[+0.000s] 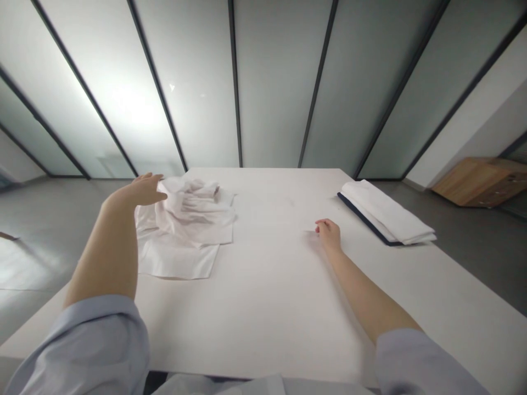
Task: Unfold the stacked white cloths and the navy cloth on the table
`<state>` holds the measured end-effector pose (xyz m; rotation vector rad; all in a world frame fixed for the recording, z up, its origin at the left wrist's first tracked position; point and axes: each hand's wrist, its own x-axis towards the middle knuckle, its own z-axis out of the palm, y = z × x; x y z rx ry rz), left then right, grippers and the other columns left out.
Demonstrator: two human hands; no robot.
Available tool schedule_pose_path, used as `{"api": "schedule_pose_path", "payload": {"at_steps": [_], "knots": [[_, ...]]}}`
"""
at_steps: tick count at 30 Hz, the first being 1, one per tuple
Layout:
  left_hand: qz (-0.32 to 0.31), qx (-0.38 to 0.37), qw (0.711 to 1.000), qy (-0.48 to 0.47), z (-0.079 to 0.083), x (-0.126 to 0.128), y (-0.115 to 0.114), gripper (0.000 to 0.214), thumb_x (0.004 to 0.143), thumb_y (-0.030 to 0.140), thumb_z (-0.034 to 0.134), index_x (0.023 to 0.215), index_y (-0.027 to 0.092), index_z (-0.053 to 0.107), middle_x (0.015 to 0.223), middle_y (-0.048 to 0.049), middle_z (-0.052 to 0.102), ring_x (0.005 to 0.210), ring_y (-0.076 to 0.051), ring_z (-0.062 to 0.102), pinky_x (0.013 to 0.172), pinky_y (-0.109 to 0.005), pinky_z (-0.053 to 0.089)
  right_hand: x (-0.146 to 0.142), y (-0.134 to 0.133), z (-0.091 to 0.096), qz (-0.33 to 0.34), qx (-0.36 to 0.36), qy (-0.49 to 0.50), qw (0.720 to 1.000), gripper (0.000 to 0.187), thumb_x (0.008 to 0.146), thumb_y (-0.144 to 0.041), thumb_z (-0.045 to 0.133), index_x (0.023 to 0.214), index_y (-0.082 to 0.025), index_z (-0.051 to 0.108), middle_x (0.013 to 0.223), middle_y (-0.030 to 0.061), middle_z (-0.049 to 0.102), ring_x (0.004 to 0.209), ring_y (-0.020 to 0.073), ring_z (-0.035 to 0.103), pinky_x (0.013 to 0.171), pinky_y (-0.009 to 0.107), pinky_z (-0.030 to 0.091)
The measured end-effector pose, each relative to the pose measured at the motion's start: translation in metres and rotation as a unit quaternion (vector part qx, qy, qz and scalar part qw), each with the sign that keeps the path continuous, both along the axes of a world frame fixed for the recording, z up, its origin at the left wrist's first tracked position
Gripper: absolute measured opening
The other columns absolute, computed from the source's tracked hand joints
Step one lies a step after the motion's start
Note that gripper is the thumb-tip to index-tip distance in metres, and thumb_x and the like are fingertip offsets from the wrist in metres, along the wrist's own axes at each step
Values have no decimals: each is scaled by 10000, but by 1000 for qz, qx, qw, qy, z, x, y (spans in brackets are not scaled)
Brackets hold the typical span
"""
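A crumpled pile of white cloths (187, 225) lies on the left part of the white table (267, 307). My left hand (144, 189) reaches over the pile's far left corner, fingers stretched out and touching the top cloth. My right hand (328, 233) rests on the bare table to the right of the middle, fingers curled down against the surface with nothing seen in them. Both forearms are bare below light blue sleeves.
A neat stack of folded white cloths (387, 214), with a dark blue one at the bottom, sits by the table's right edge. Frosted glass panels with dark frames stand behind the table. A wooden box (480, 181) is on the grey floor at the far right.
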<state>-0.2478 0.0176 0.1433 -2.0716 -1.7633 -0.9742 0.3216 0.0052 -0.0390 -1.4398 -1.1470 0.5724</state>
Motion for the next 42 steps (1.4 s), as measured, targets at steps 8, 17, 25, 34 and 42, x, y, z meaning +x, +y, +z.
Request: {"api": "schedule_pose_path", "payload": {"at_steps": [8,17,25,34,42], "knots": [[-109,-146,983,24,-86,161,-9,398,763,224,590,1159,185,605,1124,-74,664,1035,-243,624,1013,-405,448,-4,-3,3,8,-10,-16,1000,241,636,-364,467,675,-178,615,516,-6,545,515,148,477,519,263,352],[-173,-194,964,-46,-181,269,-17,227,825,191,515,973,164,684,967,-79,697,911,-198,643,859,-310,500,15,10,20,-103,55,-5,993,175,743,-293,469,785,-168,583,715,95,625,679,204,558,617,317,420],[-193,-195,961,-32,-183,262,-16,228,822,192,519,961,160,697,952,-83,683,927,-202,630,880,-314,489,128,16,65,-280,16,-225,933,234,727,-183,472,862,-152,661,980,129,632,988,256,547,910,413,406],[-205,-194,959,-34,-176,265,-21,249,810,205,493,940,166,702,947,-96,682,915,-221,629,876,-340,495,191,11,53,-232,-140,-373,888,298,670,-167,614,474,-206,393,790,183,582,1014,387,537,854,599,320],[-185,-200,962,-24,-179,267,-18,260,826,211,503,1005,168,687,988,-95,679,972,-234,628,908,-352,483,101,16,92,-18,-72,-351,933,174,766,-280,596,608,-211,577,736,137,606,917,325,596,839,520,410]]}}
